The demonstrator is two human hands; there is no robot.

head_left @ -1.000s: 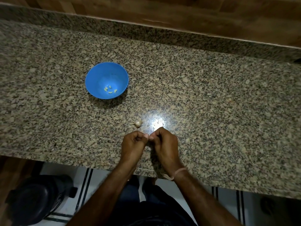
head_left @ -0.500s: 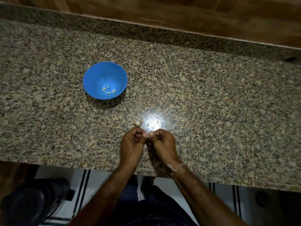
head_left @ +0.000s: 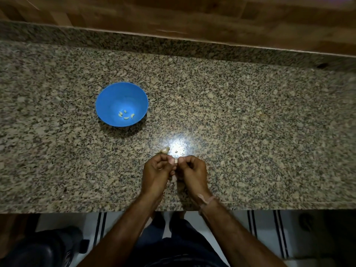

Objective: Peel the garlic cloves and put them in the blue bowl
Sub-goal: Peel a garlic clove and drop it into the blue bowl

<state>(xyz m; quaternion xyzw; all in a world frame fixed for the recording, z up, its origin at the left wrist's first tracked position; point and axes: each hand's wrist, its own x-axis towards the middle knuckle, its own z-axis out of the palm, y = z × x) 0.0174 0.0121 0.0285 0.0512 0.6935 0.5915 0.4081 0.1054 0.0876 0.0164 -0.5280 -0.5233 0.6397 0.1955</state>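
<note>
Garlic first: a small pale garlic clove [head_left: 175,161] sits low in the centre of the frame, pinched between the left hand [head_left: 157,174] and right hand [head_left: 192,172], each grip curled tight on it above the speckled granite surface [head_left: 250,132]. Just above the left hand lies a papery garlic remnant [head_left: 165,150]. Upper left, a round blue plastic bowl [head_left: 107,93] holds a few peeled yellowish cloves [head_left: 126,115]

Dim scene; overhead glare on countertop [head_left: 181,147]; wide-angle edge bending; periphery soft, dark.
</note>
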